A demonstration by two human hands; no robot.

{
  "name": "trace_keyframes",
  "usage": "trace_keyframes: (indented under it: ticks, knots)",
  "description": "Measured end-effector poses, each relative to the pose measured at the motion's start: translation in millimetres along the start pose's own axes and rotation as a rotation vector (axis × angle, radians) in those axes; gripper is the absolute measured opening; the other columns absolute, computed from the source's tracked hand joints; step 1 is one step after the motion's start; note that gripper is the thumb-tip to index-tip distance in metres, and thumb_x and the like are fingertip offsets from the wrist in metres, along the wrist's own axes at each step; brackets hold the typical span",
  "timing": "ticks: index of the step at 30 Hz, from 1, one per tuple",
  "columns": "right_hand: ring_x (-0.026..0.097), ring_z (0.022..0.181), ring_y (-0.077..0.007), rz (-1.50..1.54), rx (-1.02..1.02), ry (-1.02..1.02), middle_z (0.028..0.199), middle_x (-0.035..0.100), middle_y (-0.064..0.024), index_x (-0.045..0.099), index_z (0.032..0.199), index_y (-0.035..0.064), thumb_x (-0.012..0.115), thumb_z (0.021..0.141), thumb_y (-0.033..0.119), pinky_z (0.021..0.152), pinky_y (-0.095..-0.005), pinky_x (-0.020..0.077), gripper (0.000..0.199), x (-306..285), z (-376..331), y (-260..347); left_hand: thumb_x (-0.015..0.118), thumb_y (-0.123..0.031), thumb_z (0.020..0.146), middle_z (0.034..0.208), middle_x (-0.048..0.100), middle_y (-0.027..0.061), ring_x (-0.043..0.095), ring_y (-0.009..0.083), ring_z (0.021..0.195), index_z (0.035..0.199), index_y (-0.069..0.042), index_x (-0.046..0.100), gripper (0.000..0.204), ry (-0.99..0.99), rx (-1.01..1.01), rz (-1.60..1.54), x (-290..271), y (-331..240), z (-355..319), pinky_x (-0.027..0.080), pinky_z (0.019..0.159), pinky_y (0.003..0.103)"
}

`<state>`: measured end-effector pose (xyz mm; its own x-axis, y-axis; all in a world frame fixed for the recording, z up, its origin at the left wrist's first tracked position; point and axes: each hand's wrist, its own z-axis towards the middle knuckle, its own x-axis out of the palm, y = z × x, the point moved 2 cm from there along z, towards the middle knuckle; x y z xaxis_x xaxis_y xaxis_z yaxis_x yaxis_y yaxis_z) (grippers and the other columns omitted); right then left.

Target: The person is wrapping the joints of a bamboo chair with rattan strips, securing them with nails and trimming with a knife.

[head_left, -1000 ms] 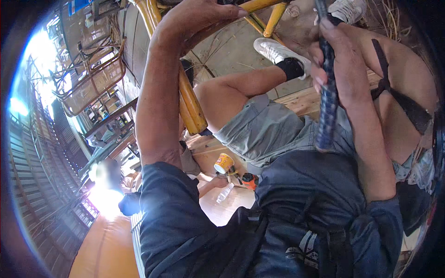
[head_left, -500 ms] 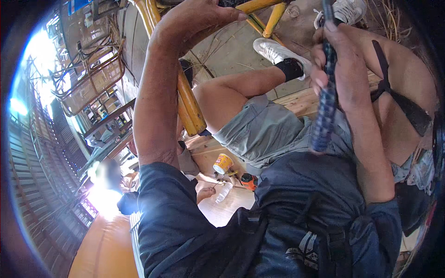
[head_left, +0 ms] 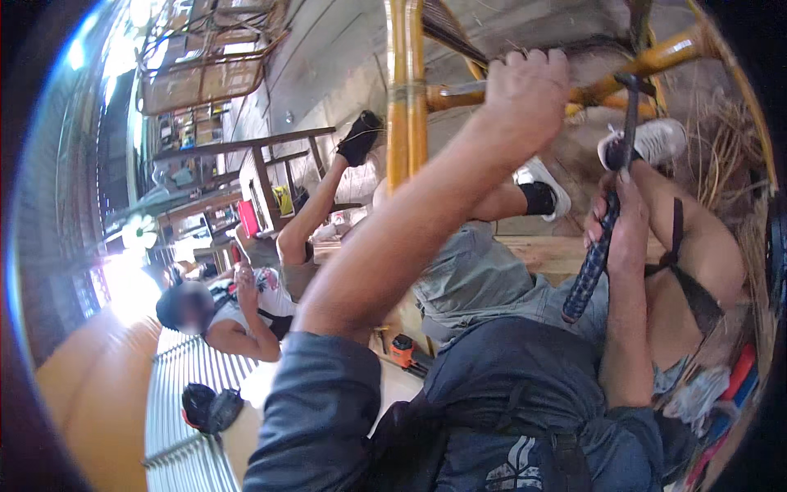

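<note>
Overhead and ahead of the wearer's knees, a glossy yellow frame of round poles [head_left: 407, 107] fills the upper middle and right of the view, and the left hand [head_left: 529, 94] is closed over its crosswise rail, the fingers bent across the far side, so that stretch of pole is hidden. The left forearm runs across the middle of the picture and covers the lower end of the frame's upright. Lower on the right, the right hand [head_left: 627, 225] grips a tool with a dark braided handle [head_left: 589, 287], its thumb along the narrow dark shaft; the shaft points up toward the rail, but whether it touches the pole I cannot tell. The wearer's bent legs and white laced shoes [head_left: 660, 143] crowd the floor beneath the frame, with a tangle of thin tan strips [head_left: 713, 152] beside them on the right. Below the left forearm lies an orange-and-black tool [head_left: 402, 353]. Farther left, a co-worker in a light shirt [head_left: 242, 338] sits near a ribbed silvery panel [head_left: 184, 467] that bears a rounded black object [head_left: 213, 407]. Behind stand a dark wooden bench [head_left: 261, 184] and a brown bent-pole chair [head_left: 201, 82], and a crumpled clear plastic bag [head_left: 697, 402] lies at far right.
</note>
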<state>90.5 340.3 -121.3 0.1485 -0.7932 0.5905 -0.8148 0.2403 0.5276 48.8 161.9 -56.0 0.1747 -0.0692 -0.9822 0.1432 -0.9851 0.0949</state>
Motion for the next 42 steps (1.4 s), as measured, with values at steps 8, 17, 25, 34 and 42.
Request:
trace_keyframes:
  ticks: [8, 17, 25, 34, 42]
  knots:
    - [0.042, 0.037, -0.0124, 0.091, 0.062, 0.002, 0.058, 0.044, -0.0018, 0.048, 0.091, 0.0078, 0.045, 0.092, 0.038, 0.034, -0.0272, 0.0391, 0.03, 10.5, -0.2, 0.8, 0.062, -0.02, 0.075, 0.087, 0.064, 0.0126, 0.062, 0.0304, 0.085, 0.091, -0.007, 0.06, 0.021, -0.051, -0.173, 0.004, 19.5, 23.2, 1.5, 0.047, 0.073, 0.043]
    - [0.043, 0.037, -0.0125, 0.099, 0.127, -0.056, 0.058, 0.044, -0.0016, 0.048, 0.089, 0.0078, 0.045, 0.091, 0.04, 0.033, -0.0277, 0.0384, 0.033, 16.7, -11.8, 4.2, 0.059, -0.013, 0.074, 0.08, 0.064, 0.0136, 0.062, 0.0327, 0.078, 0.083, -0.007, 0.059, 0.011, -0.073, -0.043, -0.058, 19.0, 19.3, -5.7, 0.048, 0.069, 0.043]
    - [0.043, 0.037, -0.0108, 0.19, 0.047, -0.101, 0.057, 0.043, 0.0006, 0.047, 0.083, 0.0095, 0.04, 0.093, 0.041, 0.033, -0.0263, 0.038, 0.034, 19.0, -14.5, 5.9, 0.063, -0.015, 0.072, 0.08, 0.063, 0.0159, 0.061, 0.0347, 0.079, 0.084, -0.006, 0.058, 0.015, -0.078, -0.028, -0.1, 4.4, 18.2, -9.5, 0.048, 0.069, 0.045]
    - [0.039, 0.036, -0.0104, 0.329, -0.005, -0.151, 0.057, 0.044, 0.0, 0.047, 0.086, 0.0079, 0.039, 0.094, 0.037, 0.035, -0.0266, 0.0366, 0.031, 14.6, -8.5, 3.5, 0.063, -0.013, 0.071, 0.081, 0.062, 0.0166, 0.061, 0.0356, 0.081, 0.086, -0.005, 0.057, 0.018, -0.026, -0.037, -0.09, 2.2, 19.9, -7.6, 0.048, 0.069, 0.045]
    - [0.04, 0.038, -0.0116, 0.278, 0.057, -0.127, 0.056, 0.042, -0.0006, 0.048, 0.085, 0.0075, 0.041, 0.093, 0.039, 0.035, -0.0256, 0.0345, 0.033, 15.9, -17.5, 3.8, 0.055, -0.011, 0.076, 0.081, 0.062, 0.0176, 0.061, 0.0366, 0.081, 0.086, -0.004, 0.057, 0.012, -0.079, -0.001, -0.127, 0.8, 20.7, -7.7, 0.047, 0.069, 0.046]
